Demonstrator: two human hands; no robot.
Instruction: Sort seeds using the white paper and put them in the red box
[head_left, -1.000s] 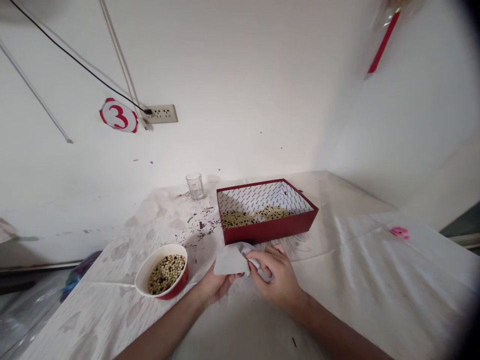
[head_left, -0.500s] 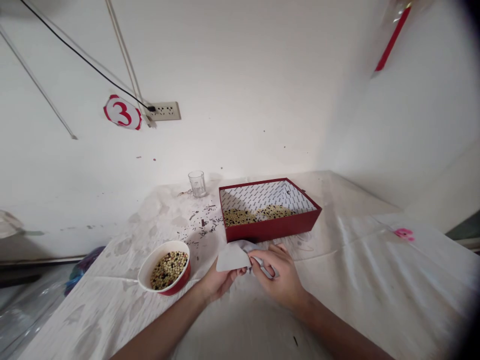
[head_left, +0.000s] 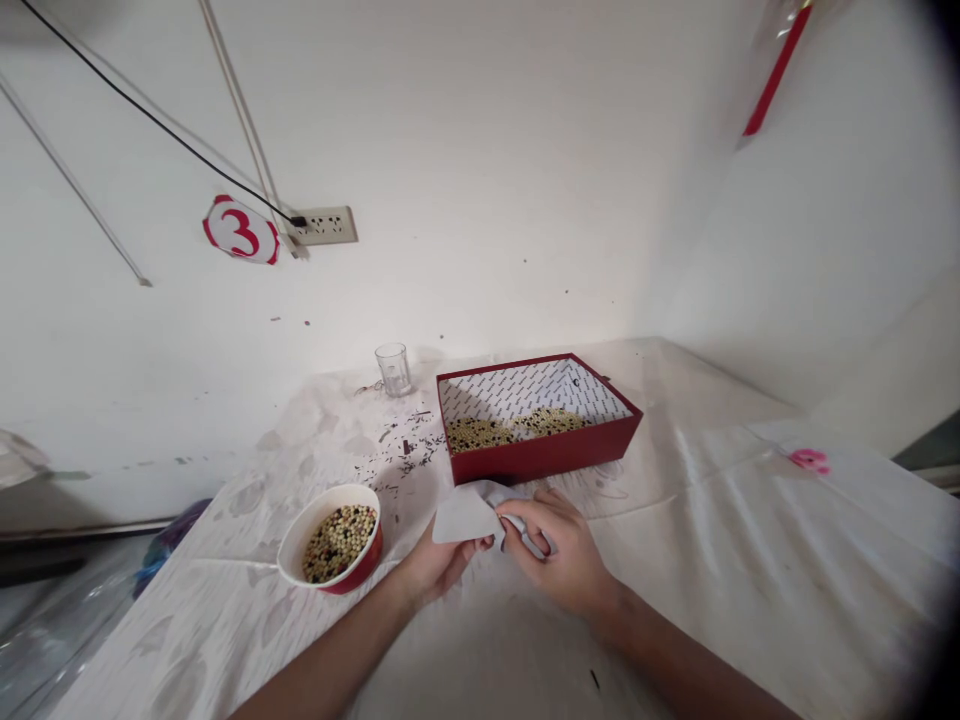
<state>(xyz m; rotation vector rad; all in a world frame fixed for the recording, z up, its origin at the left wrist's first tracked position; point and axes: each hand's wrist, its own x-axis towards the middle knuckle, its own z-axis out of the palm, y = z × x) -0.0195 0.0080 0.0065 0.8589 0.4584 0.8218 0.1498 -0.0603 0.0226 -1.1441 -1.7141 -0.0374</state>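
A thin light-grey sheet (head_left: 466, 515), cloth or paper, is held between my two hands just in front of the red box. My left hand (head_left: 442, 562) supports it from below, fingers curled under it and partly hidden. With thumb and fingers pinched, my right hand (head_left: 553, 540) grips its right side, where it is folded. The open red box (head_left: 547, 450) has a patterned white lining, and mixed pale and dark beans or grains (head_left: 551, 422) lie in its bottom. To the left of my hands stands a red-and-white paper bowl (head_left: 364, 570) holding similar beans.
A clear glass (head_left: 393, 370) stands near the wall. Small dark scraps (head_left: 406, 448) are scattered between it and the box. The tablecloth (head_left: 720, 560) is creased at the right, with a pink flower (head_left: 810, 461). A power strip (head_left: 328, 226) is on the wall.
The view has shifted very slightly. Both hands keep hold of the grey sheet in nearly the same place; the box and bowl have not visibly moved.
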